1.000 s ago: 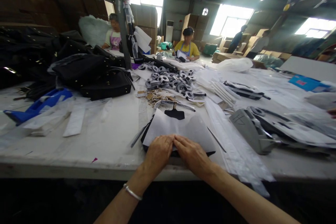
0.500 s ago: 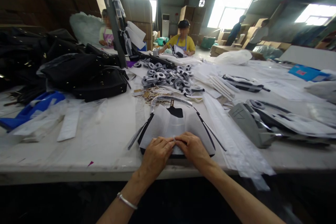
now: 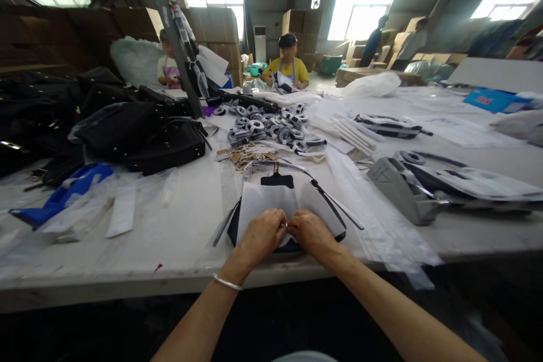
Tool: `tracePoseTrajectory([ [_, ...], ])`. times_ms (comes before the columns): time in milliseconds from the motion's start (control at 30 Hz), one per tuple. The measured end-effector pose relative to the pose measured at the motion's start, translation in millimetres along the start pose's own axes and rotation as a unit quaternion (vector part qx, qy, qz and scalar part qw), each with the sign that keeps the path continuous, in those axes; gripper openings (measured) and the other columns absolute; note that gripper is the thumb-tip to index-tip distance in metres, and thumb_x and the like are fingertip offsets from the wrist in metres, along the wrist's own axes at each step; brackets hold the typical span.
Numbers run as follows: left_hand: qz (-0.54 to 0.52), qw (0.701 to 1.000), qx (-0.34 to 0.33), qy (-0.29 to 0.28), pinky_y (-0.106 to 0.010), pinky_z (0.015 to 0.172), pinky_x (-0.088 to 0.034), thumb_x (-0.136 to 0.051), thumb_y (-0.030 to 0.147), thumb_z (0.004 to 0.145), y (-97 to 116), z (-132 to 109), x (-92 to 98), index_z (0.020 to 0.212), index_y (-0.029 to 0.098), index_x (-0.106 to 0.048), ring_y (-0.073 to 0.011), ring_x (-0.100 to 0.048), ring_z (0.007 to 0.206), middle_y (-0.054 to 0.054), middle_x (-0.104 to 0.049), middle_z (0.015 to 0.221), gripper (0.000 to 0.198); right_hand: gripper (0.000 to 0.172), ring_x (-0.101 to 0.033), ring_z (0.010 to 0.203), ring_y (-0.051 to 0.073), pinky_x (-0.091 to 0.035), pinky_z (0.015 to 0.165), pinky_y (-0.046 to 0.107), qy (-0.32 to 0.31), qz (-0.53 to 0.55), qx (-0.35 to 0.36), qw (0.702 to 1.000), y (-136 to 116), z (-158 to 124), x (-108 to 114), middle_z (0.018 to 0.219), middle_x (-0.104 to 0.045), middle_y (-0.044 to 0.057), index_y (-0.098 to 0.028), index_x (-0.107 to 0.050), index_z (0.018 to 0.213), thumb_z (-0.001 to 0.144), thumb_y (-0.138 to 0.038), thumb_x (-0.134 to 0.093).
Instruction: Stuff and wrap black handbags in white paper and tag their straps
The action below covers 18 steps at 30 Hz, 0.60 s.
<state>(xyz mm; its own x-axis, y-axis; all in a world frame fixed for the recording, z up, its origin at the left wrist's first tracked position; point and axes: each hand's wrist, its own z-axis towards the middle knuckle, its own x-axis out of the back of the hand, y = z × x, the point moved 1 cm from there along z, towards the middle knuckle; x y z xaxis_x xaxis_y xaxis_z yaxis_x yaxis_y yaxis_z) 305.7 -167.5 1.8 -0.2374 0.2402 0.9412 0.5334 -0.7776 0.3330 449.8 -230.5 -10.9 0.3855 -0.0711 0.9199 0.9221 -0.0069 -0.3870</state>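
Head view: the bag (image 3: 339, 231) sits on the table (image 3: 190, 209), close to its near edge, about midway along. It is a wide, low, black thing, broader at the bottom than at the top, with dark corners showing at both lower sides. A white sheet (image 3: 271, 199) covers most of its front, creased toward the middle and spread into two smooth wings. Above the sheet a black tab (image 3: 277, 181) stands out, broad and flat, with a small gold piece (image 3: 276, 167) rising from it. The handle (image 3: 297, 168) arches over the top in a clear, greyish wrap, and slim wrapped straps (image 3: 345, 212) slant outward at either side. The left hand (image 3: 263, 233), a silvery bracelet (image 3: 228, 282) at its wrist, and the right hand (image 3: 311, 232) meet over the lower middle of the sheet, fingers bent and tips closed, pinching it; a pale bit shows between them, too small to make out. Toward the table's middle lie tan tags (image 3: 250, 153) and, farther across, a heap of grey-wrapped rings (image 3: 271, 124). Black bags (image 3: 119, 130) pile up on the table's left; a grey dispenser (image 3: 392, 192) stands on its right. Beyond the table's far side, a person in yellow (image 3: 297, 70) holds something white and black.
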Motion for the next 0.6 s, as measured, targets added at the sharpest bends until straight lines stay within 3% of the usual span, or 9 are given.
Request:
tracePoseTrajectory([
  [133,-0.078,0.996,0.006,0.043,-0.028,0.088,-0.049,-0.056,0.018,0.09,-8.2,-7.3,-5.5,0.099,0.021,-0.062,-0.0174,-0.062,0.1,-0.003,-0.065,0.106,0.01,0.018,-0.064,0.085,0.022,-0.047,0.081,0.03,0.008,0.019,-0.009,1.0,-0.2,-2.8,1.9,0.084,-0.07,0.009,-0.017,-0.077,0.082,0.09,-0.017,-0.061],
  [267,-0.004,1.0,0.017,-0.024,-0.032,0.086,-0.051,-0.052,0.022,0.091,0.2,-2.9,0.9,0.1,0.019,-0.066,-0.022,-0.065,0.1,-0.008,-0.066,0.106,0.016,0.021,-0.065,0.09,0.02,-0.046,0.082,0.027,0.004,0.045,-0.012,0.999,0.7,-1.6,5.5,0.091,-0.071,0.005,-0.022,-0.077,0.101,0.089,-0.019,-0.06],
  [433,0.021,0.996,-0.006,-0.087,-0.033,0.08,-0.052,-0.056,0.015,0.081,3.5,16.1,18.9,0.09,0.018,-0.071,-0.0248,-0.068,0.089,-0.01,-0.07,0.096,0.017,0.019,-0.066,0.087,0.022,-0.044,0.071,0.027,-0.022,-0.027,-0.046,0.998,-9.4,3.8,8.4,0.092,-0.07,0.006,-0.022,-0.075,0.095,0.084,-0.023,-0.06],
  [600,0.005,0.997,0.034,-0.074,-0.029,0.078,-0.051,-0.052,0.01,0.079,-9.3,27.9,20.0,0.079,0.017,-0.068,-0.0226,-0.069,0.085,-0.009,-0.072,0.085,0.018,0.028,-0.065,0.088,0.022,-0.042,0.068,0.028,0.006,-0.05,-0.054,0.997,-23.1,5.0,3.6,0.094,-0.07,0.005,-0.026,-0.071,0.105,0.086,-0.02,-0.051],
])
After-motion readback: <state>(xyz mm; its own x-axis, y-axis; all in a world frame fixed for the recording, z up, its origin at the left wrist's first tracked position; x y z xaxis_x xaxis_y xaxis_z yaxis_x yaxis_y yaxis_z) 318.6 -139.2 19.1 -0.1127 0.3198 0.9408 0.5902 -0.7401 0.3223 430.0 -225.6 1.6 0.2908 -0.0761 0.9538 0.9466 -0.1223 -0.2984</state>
